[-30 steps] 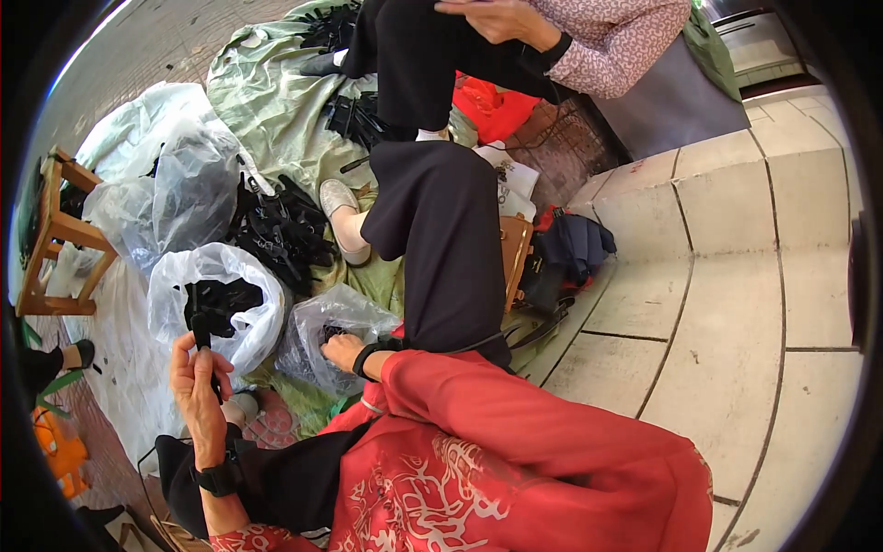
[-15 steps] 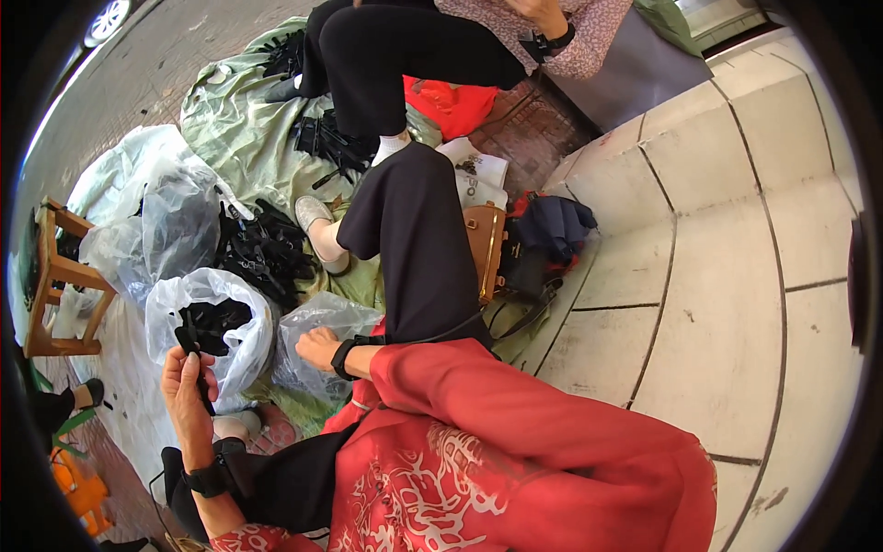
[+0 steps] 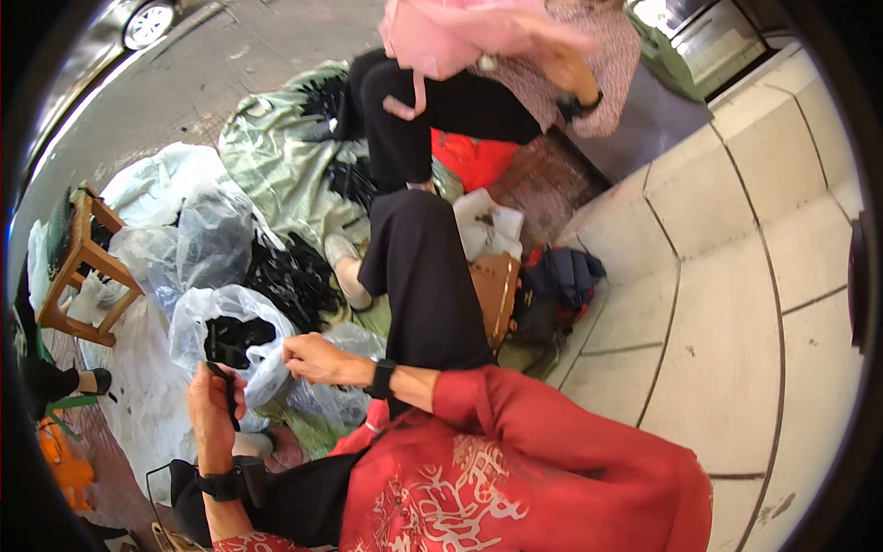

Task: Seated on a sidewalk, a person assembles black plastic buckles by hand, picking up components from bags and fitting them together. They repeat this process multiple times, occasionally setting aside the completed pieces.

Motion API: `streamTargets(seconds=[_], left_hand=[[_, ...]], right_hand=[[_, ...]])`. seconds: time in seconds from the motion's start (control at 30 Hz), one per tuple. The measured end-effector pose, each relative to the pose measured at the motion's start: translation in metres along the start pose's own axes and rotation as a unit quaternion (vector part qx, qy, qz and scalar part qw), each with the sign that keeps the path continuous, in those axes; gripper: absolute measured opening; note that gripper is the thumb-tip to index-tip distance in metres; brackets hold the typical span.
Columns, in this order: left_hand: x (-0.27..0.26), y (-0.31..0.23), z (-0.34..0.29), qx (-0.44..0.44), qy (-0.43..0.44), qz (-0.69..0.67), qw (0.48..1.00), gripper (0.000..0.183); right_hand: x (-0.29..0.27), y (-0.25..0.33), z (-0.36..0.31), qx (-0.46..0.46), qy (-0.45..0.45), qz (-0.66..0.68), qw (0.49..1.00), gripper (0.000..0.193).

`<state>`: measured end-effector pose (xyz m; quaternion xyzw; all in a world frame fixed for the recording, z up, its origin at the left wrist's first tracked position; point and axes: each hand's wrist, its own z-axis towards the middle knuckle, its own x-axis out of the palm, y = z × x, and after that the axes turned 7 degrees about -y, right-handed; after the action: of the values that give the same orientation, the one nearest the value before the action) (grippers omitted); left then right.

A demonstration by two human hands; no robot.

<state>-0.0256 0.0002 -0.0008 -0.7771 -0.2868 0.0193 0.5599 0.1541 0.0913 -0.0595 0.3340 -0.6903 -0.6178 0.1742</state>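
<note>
A slim black strip-like piece (image 3: 227, 394) sits in my left hand (image 3: 210, 419), the fingers wrapped round it; its exact kind is not clear. Just beyond it stands a clear plastic bag (image 3: 190, 317) with its mouth spread, and black pieces (image 3: 237, 342) lie inside. My right hand (image 3: 320, 360) has its fingers curled together by the right side of that bag's rim. Whether it pinches the plastic or something small cannot be made out. Under my right wrist lies another crumpled clear bag (image 3: 338, 403).
A heap of black pieces (image 3: 296, 276) lies on sheeting beyond the bags. At the left stands a wooden stool (image 3: 108, 264). Across from me a seated person holds up pink cloth (image 3: 451, 37). A brown bag (image 3: 497, 285) rests by the pale tiled ledge (image 3: 625, 317).
My right hand has moved from over the crumpled bag toward the filled bag's rim, closer to my left hand. The black piece stays in my left hand. The other person now holds pink cloth.
</note>
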Motion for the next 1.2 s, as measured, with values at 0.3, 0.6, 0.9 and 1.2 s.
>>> streamTargets(seconds=[0.3,0.6,0.9,1.2], left_hand=[[0.005,0.001,-0.013,-0.045,0.046,0.038,0.997,0.013],[0.006,0.009,-0.013,-0.018,0.064,0.049,0.997,0.010],[0.015,0.000,-0.012,-0.013,0.091,-0.038,0.995,0.019],[0.024,0.003,-0.006,-0.022,0.115,-0.066,0.991,0.019]], right_hand=[[-0.017,0.045,0.001,0.016,-0.031,0.223,0.974,0.016],[-0.013,0.053,-0.001,0.021,0.025,0.276,0.961,0.026],[-0.010,0.060,-0.004,0.068,0.065,0.400,0.912,0.021],[-0.019,0.056,-0.002,0.076,0.046,0.447,0.890,0.024]])
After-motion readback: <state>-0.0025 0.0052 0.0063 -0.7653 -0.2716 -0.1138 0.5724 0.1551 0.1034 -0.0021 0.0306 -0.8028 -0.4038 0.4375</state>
